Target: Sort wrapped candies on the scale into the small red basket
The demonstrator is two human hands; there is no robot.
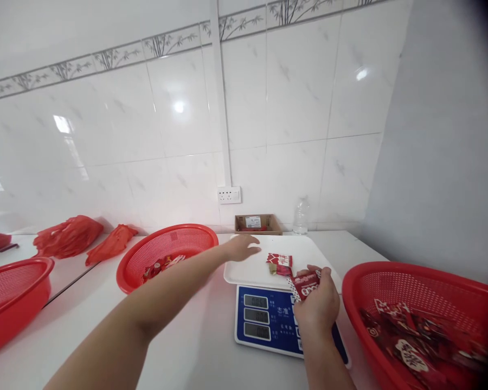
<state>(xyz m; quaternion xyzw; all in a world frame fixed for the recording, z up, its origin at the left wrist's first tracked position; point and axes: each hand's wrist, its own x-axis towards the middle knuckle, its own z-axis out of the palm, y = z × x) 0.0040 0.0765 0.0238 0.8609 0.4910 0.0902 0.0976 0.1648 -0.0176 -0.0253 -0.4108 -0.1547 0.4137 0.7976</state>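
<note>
A red packet (305, 284) is grasped in the right hand (320, 303), pinched between thumb and fingers above the front edge of the tray (244, 272). The left hand (242, 248) is held over the tray's left side with fingers spread and slightly curled; nothing is seen gripped in it. The packet is judged light and pliable, its glossy film perhaps slippery; it is best taken by its flat, crimped-looking end, so that whatever is sealed inside is not crushed. At the right, wrapped pieces (410, 355) are heaped in a basket (415, 279) of perforated red plastic. The scale (268, 338) is faced in smooth blue, with three grey displays set into it. On the smooth white tray, a red-and-white sachet (280, 259) is laid beside a small gold-and-pink sweet (282, 270). To the left, more wrapped pieces are held in a round mesh bowl (132, 259). Farther back, thin red bags (69, 236) are left crumpled, and a cardboard carton (273, 223) and a clear bottle (302, 216) are set against glossy tiles (293, 108).
</note>
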